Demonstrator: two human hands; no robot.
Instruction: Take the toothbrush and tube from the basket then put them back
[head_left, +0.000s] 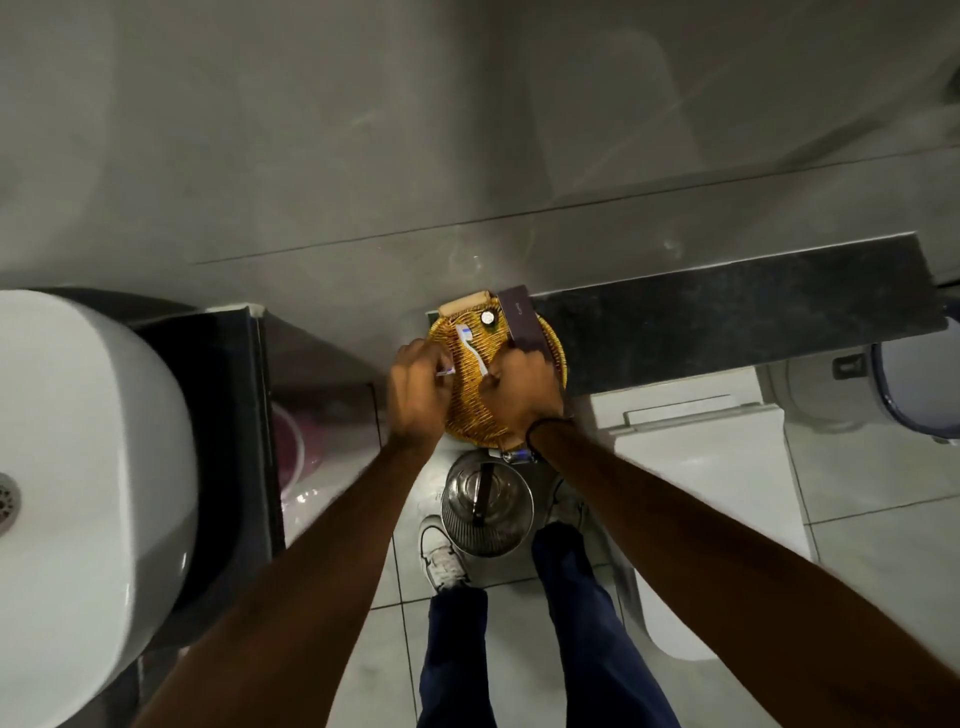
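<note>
1. Toothbrush (470, 345): over the basket (556, 343) centre, your right hand (522, 397) grasping its handle.
2. Tube (445, 371): seemingly pinched in your left hand (418, 395), at the basket's left edge.
3. Progress: whether you are removing or returning is unclear.

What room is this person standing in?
Most likely a bathroom. There is a white ceramic washbasin with a drain, a white toilet below the dark stone shelf, and a white toothbrush lying in the round yellow woven basket.

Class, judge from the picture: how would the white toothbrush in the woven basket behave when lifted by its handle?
The toothbrush is thin and slim, so probably light and fairly stiff. Its smooth handle may slip in the right hand. Lying on the ribbed basket, it seems unlikely to roll.
</note>
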